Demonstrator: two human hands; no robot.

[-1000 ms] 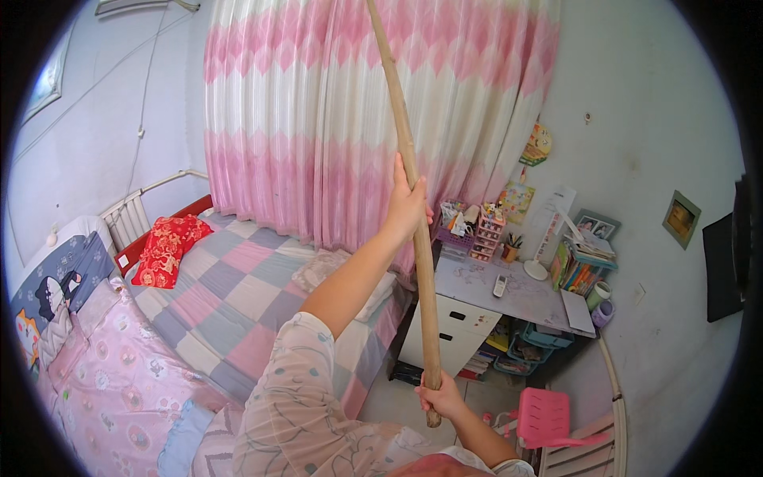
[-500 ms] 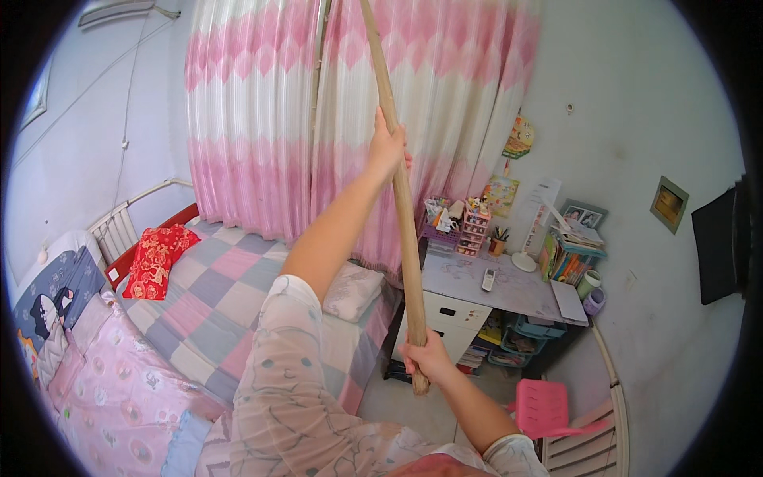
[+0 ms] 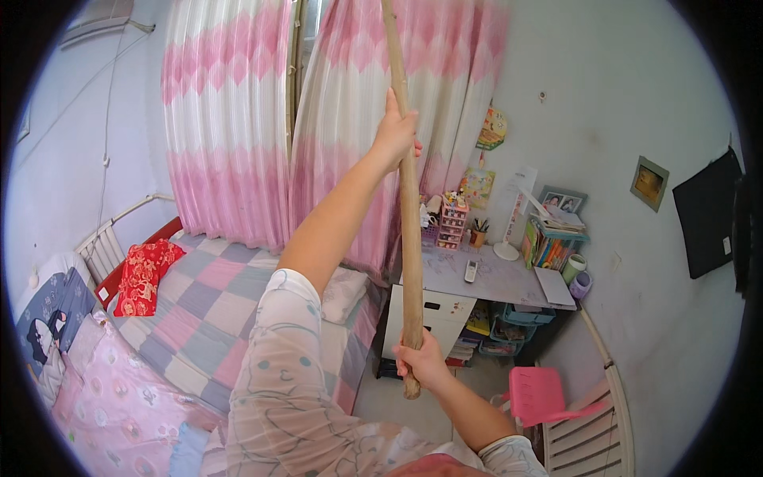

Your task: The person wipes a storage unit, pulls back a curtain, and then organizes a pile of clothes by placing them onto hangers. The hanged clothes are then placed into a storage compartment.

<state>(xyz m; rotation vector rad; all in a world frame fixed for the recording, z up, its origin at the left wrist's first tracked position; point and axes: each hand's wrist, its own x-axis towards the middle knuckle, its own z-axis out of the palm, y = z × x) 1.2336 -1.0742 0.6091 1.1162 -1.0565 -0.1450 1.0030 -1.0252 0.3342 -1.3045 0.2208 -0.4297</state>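
Note:
A long wooden pole (image 3: 411, 238) rises steeply in front of me and runs out of view at the top. My left hand (image 3: 395, 137) is closed around its upper part, arm stretched forward. Lower down, close to its blunt bottom end, my right hand (image 3: 424, 362) grips it too. Behind the pole hang two pink-and-white curtains, a left panel (image 3: 226, 119) and a right panel (image 3: 350, 135). Between them is a gap, wider at the top, showing a strip of window (image 3: 311, 32). The pole's upper end is out of frame, so I cannot tell whether it touches the curtain.
A bed with a checked sheet (image 3: 214, 278) and a red cushion (image 3: 147, 274) lies left, beside pink bedding (image 3: 119, 374). To the right stand a desk (image 3: 509, 278) with books and a lamp (image 3: 506, 238), a pink chair (image 3: 536, 393), a white railing (image 3: 584, 437) and a wall-mounted screen (image 3: 707, 215).
The pole's upper part has moved right, and the right curtain's top has shifted right, widening the gap. My view has turned slightly right. Both hands keep their grip.

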